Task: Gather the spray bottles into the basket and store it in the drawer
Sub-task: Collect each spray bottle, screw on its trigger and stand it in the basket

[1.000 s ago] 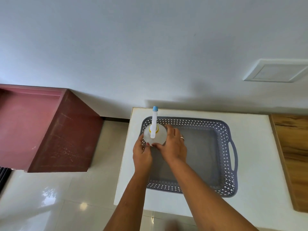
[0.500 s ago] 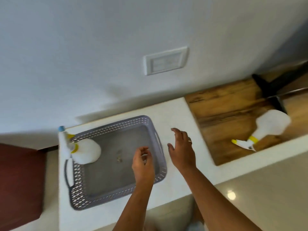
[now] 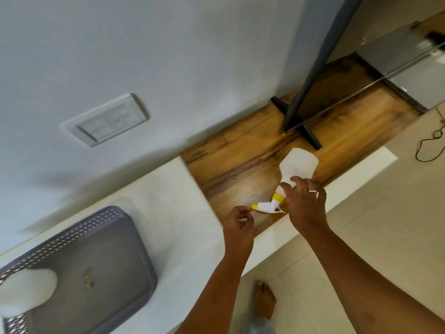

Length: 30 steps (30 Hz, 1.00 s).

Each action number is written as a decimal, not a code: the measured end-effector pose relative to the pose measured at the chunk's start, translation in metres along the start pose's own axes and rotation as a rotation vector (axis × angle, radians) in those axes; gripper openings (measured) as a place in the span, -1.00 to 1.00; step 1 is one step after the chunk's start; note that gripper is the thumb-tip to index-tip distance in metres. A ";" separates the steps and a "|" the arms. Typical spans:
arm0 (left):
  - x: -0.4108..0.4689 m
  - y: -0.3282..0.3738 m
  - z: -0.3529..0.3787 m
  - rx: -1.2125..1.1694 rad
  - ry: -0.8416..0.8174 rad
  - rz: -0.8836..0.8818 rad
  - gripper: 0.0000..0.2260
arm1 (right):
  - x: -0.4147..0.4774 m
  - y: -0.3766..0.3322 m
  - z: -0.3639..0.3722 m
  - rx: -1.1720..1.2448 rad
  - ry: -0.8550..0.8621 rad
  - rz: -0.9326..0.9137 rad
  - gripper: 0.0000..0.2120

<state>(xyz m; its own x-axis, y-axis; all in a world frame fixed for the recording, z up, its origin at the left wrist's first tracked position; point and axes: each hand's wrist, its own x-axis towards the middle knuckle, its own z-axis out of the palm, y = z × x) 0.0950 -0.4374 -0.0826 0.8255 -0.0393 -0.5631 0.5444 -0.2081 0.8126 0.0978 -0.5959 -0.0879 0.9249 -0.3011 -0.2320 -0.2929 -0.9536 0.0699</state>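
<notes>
A white spray bottle with a yellow collar and yellow nozzle tip lies on the wooden part of the counter. My right hand closes around its neck, just above the collar. My left hand hovers beside the nozzle with fingers curled, holding nothing. The grey perforated basket sits on the white counter at the lower left. Another white spray bottle lies inside it at the left end, partly cut off by the frame edge.
A black stand foot with a dark slanted panel rests on the wood behind the bottle. A white switch plate is on the wall. The white counter ends at a tiled floor, where a bare foot and a black cable show.
The view swung right from the basket. Both hands moved away from the basket to the wooden section, and my right hand has taken hold of the second bottle's neck.
</notes>
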 end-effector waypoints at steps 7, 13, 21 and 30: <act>0.027 0.006 0.043 0.012 0.040 -0.127 -0.83 | 0.042 0.018 0.010 -0.269 -0.047 -0.280 -0.34; 0.046 0.003 0.043 -0.068 0.189 -0.167 -0.77 | 0.062 0.022 0.018 -0.339 -0.039 -0.354 -0.46; 0.055 0.000 0.015 -0.303 0.285 -0.229 -0.65 | 0.067 -0.027 -0.017 -0.124 0.044 -0.292 -0.55; 0.014 0.004 -0.071 -0.137 0.208 0.057 -0.61 | 0.014 -0.150 -0.053 0.425 0.106 -0.285 -0.61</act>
<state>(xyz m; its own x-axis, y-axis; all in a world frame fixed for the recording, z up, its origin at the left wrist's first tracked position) 0.1196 -0.3692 -0.0772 0.8608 0.1581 -0.4838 0.4991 -0.0760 0.8632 0.1673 -0.4570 -0.0499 0.9953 -0.0492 -0.0834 -0.0778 -0.9188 -0.3870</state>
